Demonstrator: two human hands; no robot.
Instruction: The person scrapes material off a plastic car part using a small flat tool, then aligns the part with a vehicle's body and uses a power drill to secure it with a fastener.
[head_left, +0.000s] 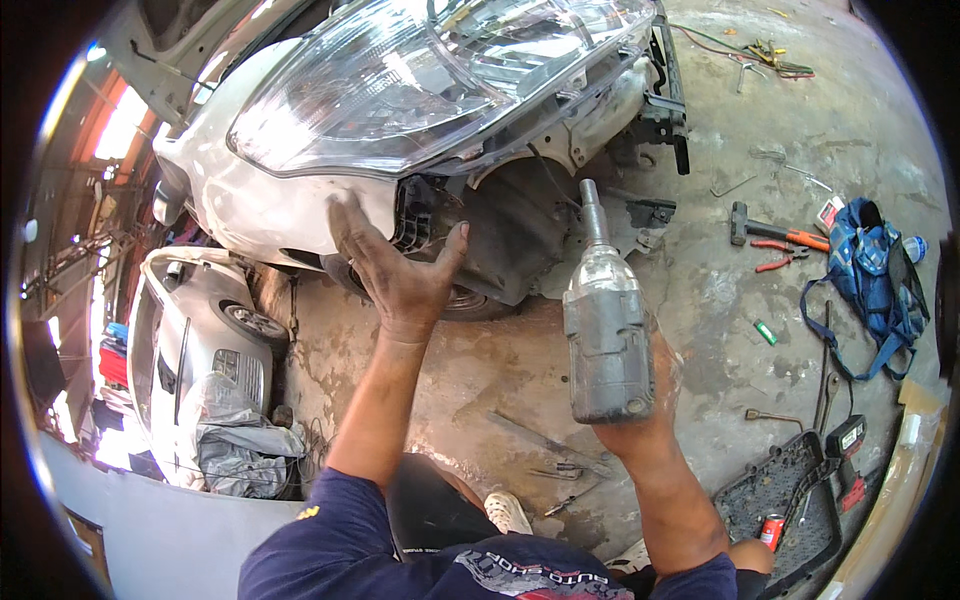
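Observation:
My left hand (395,270) is raised with its fingers spread and nothing in it. Its fingertips overlap the pale fender (270,215) of a car; whether they touch it I cannot tell. My right hand (662,375), mostly hidden behind the tool, grips a dark grey impact wrench (608,335). A long metal socket (595,215) on its nose points away from me, toward the car's front corner. Above both hands is the large clear headlight (370,110). Under it, a black bracket (412,215) and the dark wheel-well liner (510,235) are exposed, with no bumper cover over them.
On the floor to the right lie a hammer (790,236), red-handled pliers (780,258) and a blue bag (865,270). A black tray (745,500) with a red can (771,532) sits at lower right. Another silver car (190,350) stands at left. Loose metal tools (560,470) lie near my feet.

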